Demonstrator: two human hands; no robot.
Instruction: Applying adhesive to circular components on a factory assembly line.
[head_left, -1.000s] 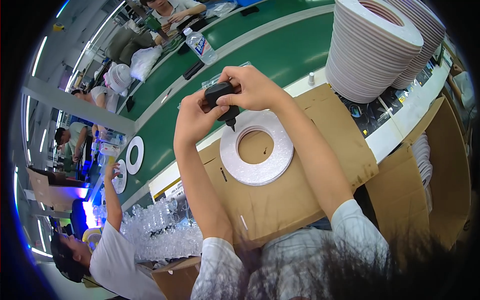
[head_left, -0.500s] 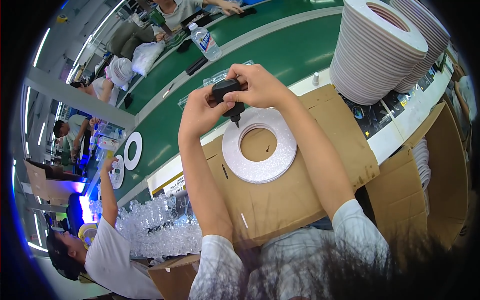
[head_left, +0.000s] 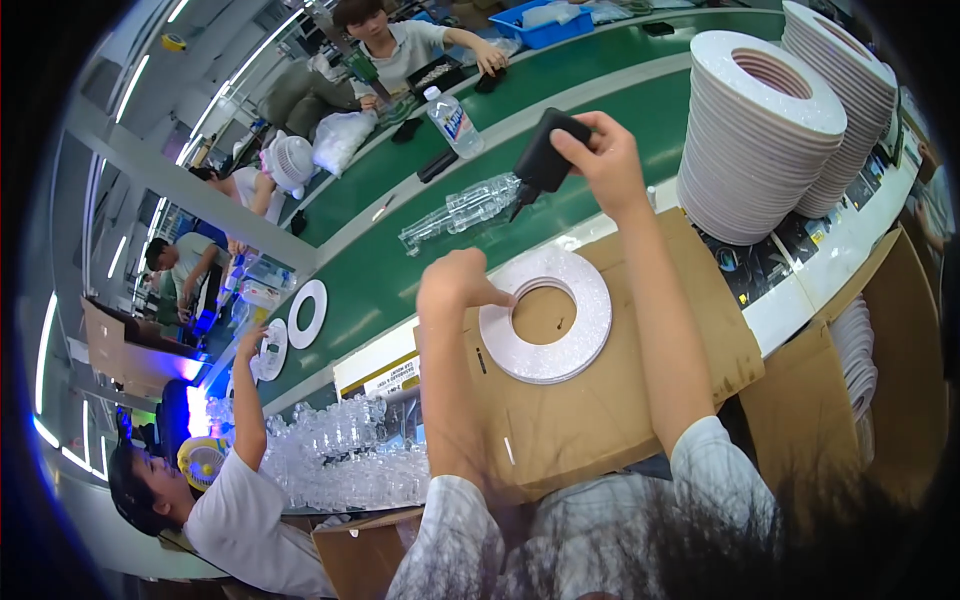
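My right hand (head_left: 608,160) is raised over the far edge of the cardboard and grips a black squeeze bottle (head_left: 547,150). The bottle tilts, its pointed nozzle aimed down and to the left. Below it, a small stack of flat white speckled rings (head_left: 580,345) lies on the brown cardboard (head_left: 560,430). My left hand (head_left: 458,282) is at the left rim of the top ring. One digit lies across the ring's face to the hole's edge; the other fingers are curled and partly hidden.
Tall stacks of white rings (head_left: 750,150) stand at the right, above an open carton (head_left: 890,370). Clear plastic pieces (head_left: 480,203) lie on the green belt (head_left: 370,290) near a water bottle (head_left: 455,125). More clear parts (head_left: 350,465) are heaped at left, beside a co-worker (head_left: 250,510).
Both hands were together around the black bottle. Now my right hand alone holds it, farther right and tilted, and my left hand has come down to the ring. The view has shifted slightly.
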